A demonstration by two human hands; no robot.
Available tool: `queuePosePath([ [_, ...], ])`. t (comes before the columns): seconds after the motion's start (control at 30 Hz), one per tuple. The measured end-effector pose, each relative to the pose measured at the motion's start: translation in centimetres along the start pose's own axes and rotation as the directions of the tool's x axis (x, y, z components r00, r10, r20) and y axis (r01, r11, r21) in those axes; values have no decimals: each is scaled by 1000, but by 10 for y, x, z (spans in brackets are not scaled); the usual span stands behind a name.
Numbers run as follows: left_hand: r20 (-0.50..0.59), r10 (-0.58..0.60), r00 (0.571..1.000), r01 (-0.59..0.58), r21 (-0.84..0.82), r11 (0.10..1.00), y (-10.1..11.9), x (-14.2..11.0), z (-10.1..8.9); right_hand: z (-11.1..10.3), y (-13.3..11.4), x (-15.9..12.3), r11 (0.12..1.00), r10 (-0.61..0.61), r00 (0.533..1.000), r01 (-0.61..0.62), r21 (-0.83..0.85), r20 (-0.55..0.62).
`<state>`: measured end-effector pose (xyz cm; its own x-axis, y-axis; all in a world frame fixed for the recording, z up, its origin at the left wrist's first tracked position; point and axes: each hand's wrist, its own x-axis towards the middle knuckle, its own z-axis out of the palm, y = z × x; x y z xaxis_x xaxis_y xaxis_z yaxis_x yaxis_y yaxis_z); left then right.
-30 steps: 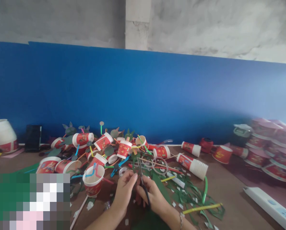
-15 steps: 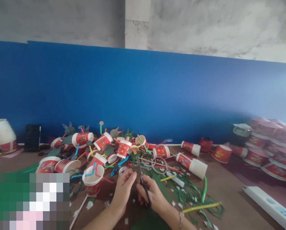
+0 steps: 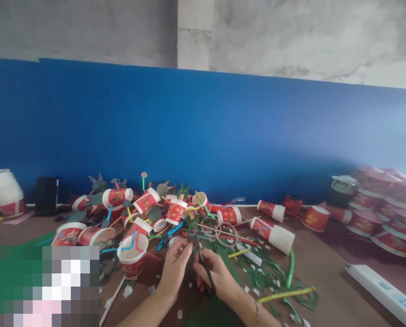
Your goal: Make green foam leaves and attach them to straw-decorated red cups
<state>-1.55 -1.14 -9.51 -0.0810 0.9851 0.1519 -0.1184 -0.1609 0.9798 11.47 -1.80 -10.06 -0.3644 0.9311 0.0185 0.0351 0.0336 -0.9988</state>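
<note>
My right hand (image 3: pixel 215 273) is closed round the black handles of a pair of scissors (image 3: pixel 207 272). The blades point away from me, up past my left fingertips. My left hand (image 3: pixel 176 267) pinches a small piece of dark green paper (image 3: pixel 191 237) beside the blades; its edges are hard to make out against the clutter. A red and white paper cup (image 3: pixel 132 261) with bent blue and pink straws stands to the left of my left hand. Green paper (image 3: pixel 208 315) lies on the table below my hands.
Behind my hands is a heap of red paper cups (image 3: pixel 176 211) with straws and green paper shapes. Green scraps (image 3: pixel 266 272), clear tape rings (image 3: pixel 227 234) and a stack of cups (image 3: pixel 274 236) lie to the right. A white power strip (image 3: pixel 383 290) is at far right; a blue panel (image 3: pixel 203 136) stands behind.
The scissor blades have swung slightly to the left between my hands. Both hands stay in almost the same place, and the things on the table have not moved.
</note>
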Motion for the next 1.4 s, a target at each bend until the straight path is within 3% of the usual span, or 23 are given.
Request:
queuePosePath([
  [0.87, 16, -8, 1000, 8, -28, 1000, -2, 1, 0, 0, 1, 0, 999, -41, 999, 42, -14, 10],
  [1.4, 6, -1, 1000, 0, 41, 999, -3, 3, -3, 1, 0, 1, 1000, -7, 1000, 7, -14, -1],
])
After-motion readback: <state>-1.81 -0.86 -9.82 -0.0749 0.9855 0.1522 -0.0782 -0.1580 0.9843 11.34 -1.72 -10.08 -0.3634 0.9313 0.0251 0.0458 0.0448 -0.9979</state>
